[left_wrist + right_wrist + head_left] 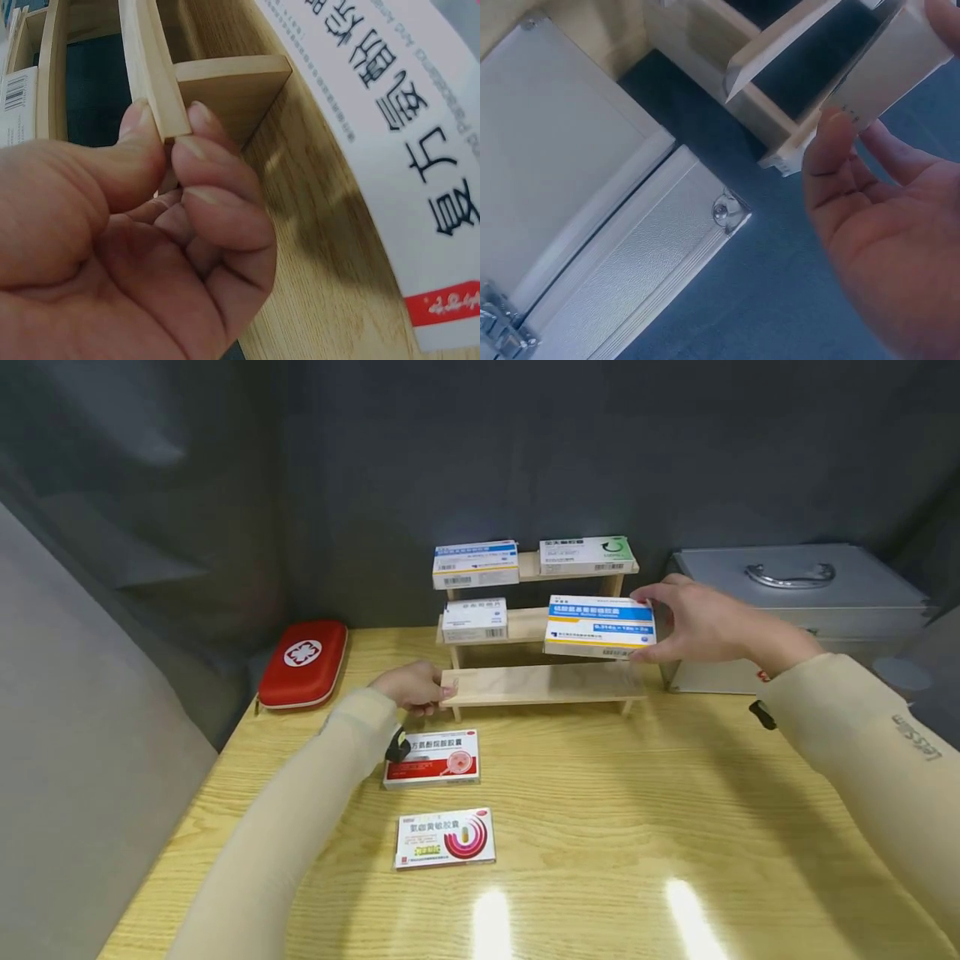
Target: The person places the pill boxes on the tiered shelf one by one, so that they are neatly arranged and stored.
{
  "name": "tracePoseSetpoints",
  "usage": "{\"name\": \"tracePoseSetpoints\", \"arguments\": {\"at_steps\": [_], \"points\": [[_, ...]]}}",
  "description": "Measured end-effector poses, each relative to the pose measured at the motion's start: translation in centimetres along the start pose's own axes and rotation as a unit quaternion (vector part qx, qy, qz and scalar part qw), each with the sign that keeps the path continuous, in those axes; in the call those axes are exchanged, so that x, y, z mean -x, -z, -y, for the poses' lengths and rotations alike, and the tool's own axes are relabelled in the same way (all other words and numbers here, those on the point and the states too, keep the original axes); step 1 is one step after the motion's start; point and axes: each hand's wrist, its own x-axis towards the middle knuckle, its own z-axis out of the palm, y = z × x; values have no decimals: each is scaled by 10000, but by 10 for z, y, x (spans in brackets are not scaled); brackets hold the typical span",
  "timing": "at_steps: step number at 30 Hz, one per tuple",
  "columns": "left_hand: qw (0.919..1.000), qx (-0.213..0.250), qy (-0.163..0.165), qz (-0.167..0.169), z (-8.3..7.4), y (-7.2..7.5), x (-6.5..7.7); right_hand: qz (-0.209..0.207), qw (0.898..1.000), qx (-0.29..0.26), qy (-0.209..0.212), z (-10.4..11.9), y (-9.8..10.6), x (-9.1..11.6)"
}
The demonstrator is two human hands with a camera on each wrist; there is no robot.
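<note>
Plainly, we have the blue-and-white box (600, 625) in our right hand (705, 622): thumb and fingers pinch its right end, so the box extends leftward from our fingertips, label facing us. It sits at the right side of the wooden rack's middle tier (525, 627); we cannot tell whether its underside touches that board. Our left hand (411, 685) grips the left end of the lowest board (543, 685) between thumb and curled fingers, well apart from the blue-and-white box. Just below our left wrist, a red-and-white box (438, 767) lies flat on the table (600, 793), and nearer us lies a box with pink rings (444, 839). Left on the middle tier stands a small white box (474, 620). Beyond our right hand is a silver case (825, 564); a red case (318, 672) lies at far left.
</note>
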Motion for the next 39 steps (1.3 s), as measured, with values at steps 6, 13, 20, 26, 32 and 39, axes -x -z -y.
{"name": "tracePoseSetpoints", "arguments": {"at_steps": [6,13,20,26,32,39], "points": [[10000,-34,75,-41,-1,-2,-1,363,9990,-77,-244,-9,2,-20],[9999,-75,117,-29,-4,-4,1,738,9957,-163,-530,-20,-7,-35],[9998,-98,156,-35,-4,-4,0,1118,9904,-281,-760,-28,-11,-44],[9998,-126,149,-63,-3,-3,0,1421,9858,-359,-819,-29,-12,-54],[9997,-150,140,-90,-4,-3,2,1500,9832,-425,-948,-30,-13,-59],[9997,-179,147,-107,-3,-2,1,1632,9795,-442,-1099,-30,-14,-62]]}}
